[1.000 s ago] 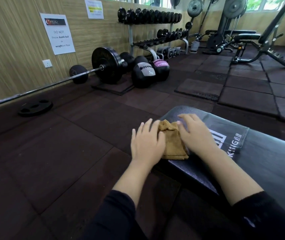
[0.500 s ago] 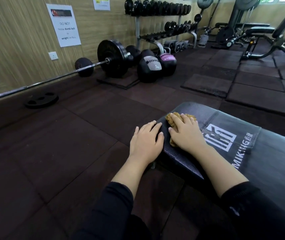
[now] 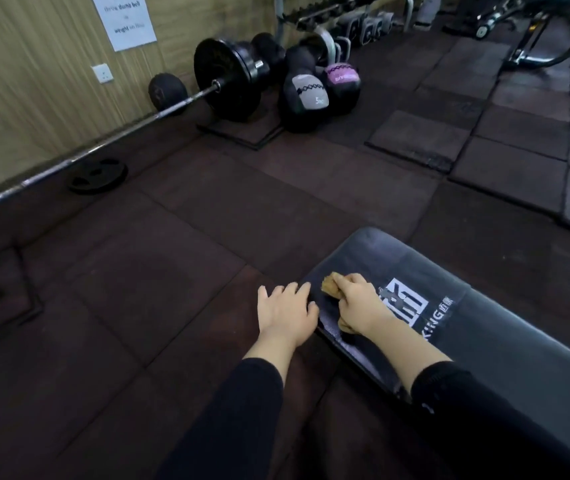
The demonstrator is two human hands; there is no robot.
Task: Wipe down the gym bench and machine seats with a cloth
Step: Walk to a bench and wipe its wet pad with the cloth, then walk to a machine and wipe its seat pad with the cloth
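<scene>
Both hands no longer share the cloth (image 3: 332, 285): the right hand (image 3: 359, 303) alone, fingers curled over it, presses it on the worktop (image 3: 519, 341), while the left hand (image 3: 285, 311), fingers spread, braces the edge, so wiping is barely begun.

This is a gym: dark rubber floor tiles (image 3: 415, 140), a loaded barbell (image 3: 186, 98) along the wood-panelled wall, medicine balls (image 3: 306, 98) beside it, a loose weight plate (image 3: 98, 174), kettlebells (image 3: 366, 29) under a rack, and a padded bench (image 3: 484, 341).
</scene>
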